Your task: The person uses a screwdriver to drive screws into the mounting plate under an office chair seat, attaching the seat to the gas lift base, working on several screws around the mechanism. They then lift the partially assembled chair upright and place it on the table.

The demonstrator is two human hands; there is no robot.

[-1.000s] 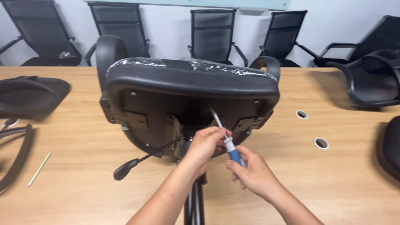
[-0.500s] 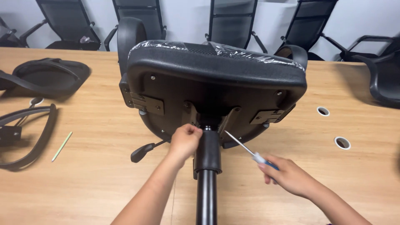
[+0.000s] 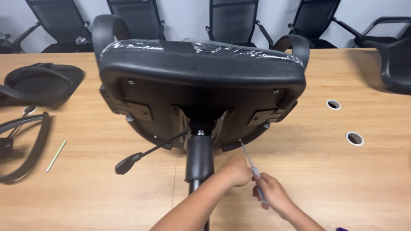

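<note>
The right hand (image 3: 274,194) is gripping a screwdriver (image 3: 252,169), its shaft slanting far-left up to the chair seat (image 3: 201,81) underside. The left hand (image 3: 234,170) is sitting curled just left of the shaft, holding nothing I can see.

left hand (image 3: 234,170) loosely curled beside right hand (image 3: 271,194), whose grip is closed.

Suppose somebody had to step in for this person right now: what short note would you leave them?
Right hand: grip shut on the screwdriver, tip at a screw under the chair seat.
Left hand: beside the shaft, next to the gas cylinder; grip unclear.
Seat lies on its side on the wooden table, plastic wrap on, lever sticking out.
Done: mechanism plate sits on the seat. Left: the screw's tightness can't be judged.
</note>
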